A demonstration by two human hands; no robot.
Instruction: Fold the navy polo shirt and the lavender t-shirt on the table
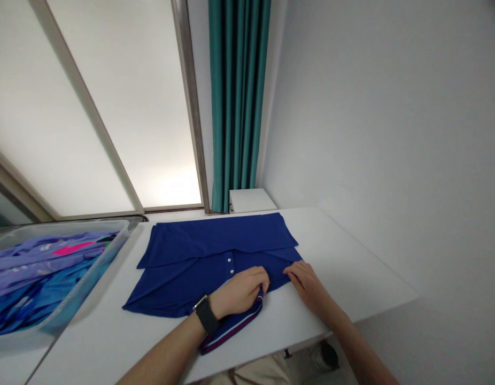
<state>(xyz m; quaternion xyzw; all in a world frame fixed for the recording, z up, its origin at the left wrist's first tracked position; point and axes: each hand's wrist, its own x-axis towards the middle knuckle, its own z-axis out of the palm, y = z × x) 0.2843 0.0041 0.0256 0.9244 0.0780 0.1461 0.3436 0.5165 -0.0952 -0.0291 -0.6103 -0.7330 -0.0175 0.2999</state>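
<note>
A dark blue polo shirt lies on the white table, its far part folded over toward me in a wide band. Two white buttons show on its placket, and the collar with red and white stripes points at me. My left hand, a dark watch on its wrist, is closed at the collar's right end, fingers curled into the fabric. At the shirt's right edge, my right hand pinches the cloth between thumb and fingers. The left fingertips are partly hidden.
On the left stands a translucent plastic bin of purple and blue clothes. The white table meets a wall on the right. Behind are a small white cabinet, a green curtain and frosted panels.
</note>
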